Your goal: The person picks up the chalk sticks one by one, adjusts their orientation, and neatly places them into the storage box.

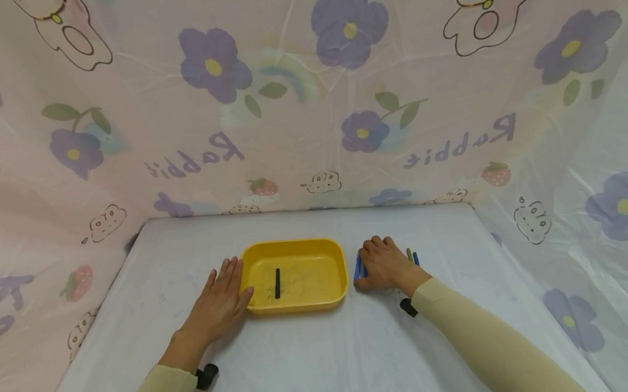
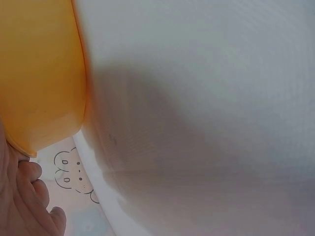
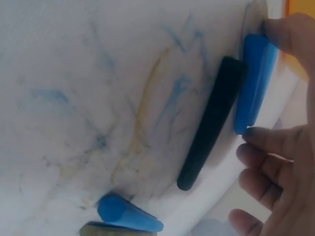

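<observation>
A yellow tray (image 1: 299, 305) stands mid-table with a black crayon (image 1: 277, 283) lying upright in view on its floor. Against the tray's left side rests my left hand (image 1: 218, 307), fingers straight and thumb at the front left corner. The left wrist view shows the tray wall (image 2: 44, 73) beside those fingers (image 2: 42, 191). To the tray's right, my right hand (image 1: 385, 266) pinches a blue crayon (image 3: 256, 81) by its two ends, thumb at one, forefinger at the other. Close beside it lies a dark green crayon (image 3: 211, 123).
Beyond the right hand lie another blue crayon (image 1: 416, 258) and an olive crayon (image 1: 409, 254). Blue and yellow smears mark the white table cover (image 3: 64, 137) there. A patterned curtain (image 1: 288, 119) rises behind the table and at both sides.
</observation>
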`<state>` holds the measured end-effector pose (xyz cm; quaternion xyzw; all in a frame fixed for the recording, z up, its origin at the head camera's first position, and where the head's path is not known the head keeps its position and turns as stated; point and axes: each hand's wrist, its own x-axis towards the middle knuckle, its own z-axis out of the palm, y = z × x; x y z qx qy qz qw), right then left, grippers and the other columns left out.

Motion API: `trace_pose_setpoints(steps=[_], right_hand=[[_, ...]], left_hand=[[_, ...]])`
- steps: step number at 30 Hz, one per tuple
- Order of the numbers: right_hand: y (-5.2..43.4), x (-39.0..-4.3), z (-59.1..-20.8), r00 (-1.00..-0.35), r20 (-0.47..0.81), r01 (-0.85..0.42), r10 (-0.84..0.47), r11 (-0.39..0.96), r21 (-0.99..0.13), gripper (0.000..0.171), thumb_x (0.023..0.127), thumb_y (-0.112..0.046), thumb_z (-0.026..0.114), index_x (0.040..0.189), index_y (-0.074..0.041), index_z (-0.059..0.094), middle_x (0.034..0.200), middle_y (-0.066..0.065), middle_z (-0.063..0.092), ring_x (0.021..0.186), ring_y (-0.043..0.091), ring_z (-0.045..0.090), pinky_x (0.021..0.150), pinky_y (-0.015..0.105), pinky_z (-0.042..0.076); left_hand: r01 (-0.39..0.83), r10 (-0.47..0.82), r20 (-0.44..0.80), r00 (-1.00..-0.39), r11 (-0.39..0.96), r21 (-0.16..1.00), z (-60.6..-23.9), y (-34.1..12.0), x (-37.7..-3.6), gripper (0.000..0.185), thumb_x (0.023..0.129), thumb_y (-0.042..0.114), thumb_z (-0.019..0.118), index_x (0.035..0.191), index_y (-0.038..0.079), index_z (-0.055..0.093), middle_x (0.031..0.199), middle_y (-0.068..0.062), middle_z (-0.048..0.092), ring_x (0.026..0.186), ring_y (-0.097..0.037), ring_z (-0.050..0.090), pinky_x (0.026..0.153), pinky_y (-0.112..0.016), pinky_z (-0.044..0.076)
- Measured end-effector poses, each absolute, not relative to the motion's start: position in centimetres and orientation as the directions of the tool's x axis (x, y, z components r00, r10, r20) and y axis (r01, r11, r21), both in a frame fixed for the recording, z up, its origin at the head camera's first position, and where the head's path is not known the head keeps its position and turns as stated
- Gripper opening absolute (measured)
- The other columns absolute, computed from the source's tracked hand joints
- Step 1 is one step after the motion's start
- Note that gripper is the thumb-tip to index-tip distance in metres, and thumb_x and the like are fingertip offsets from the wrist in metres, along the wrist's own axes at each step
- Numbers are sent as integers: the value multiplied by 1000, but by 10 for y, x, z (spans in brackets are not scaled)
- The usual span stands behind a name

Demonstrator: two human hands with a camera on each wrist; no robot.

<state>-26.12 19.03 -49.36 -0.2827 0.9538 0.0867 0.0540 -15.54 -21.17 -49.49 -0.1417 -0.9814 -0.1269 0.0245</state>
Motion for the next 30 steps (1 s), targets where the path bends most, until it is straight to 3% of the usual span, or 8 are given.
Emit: trace_pose_setpoints(steps=[9,20,30], right_hand=[[189,-264,-493,-824,-119,-566,-555,819,99,75,86,-69,69,126,-6,64,127,11,62,115,30,52,104,51,46],[190,-263,-473,-781,9,-608,-624,764,216,74,84,-68,71,122,-5,60,112,11,59,100,28,49,90,44,47],[188,-259,-458,-750,84,-615,-657,738,279,73,82,-69,69,116,-5,59,111,11,59,101,29,50,88,43,47]], left_hand=[[288,274,91,-958,927,242,-497,-211,-155,74,114,44,41,165,-7,22,173,-24,23,162,-41,20,131,-62,17],[283,270,88,-959,929,237,-497,-212,-156,74,114,44,41,165,-7,22,173,-24,24,162,-41,19,131,-61,17],[291,274,103,-956,929,228,-499,-213,-157,74,113,44,42,164,-7,23,172,-24,25,161,-41,21,131,-61,18]])
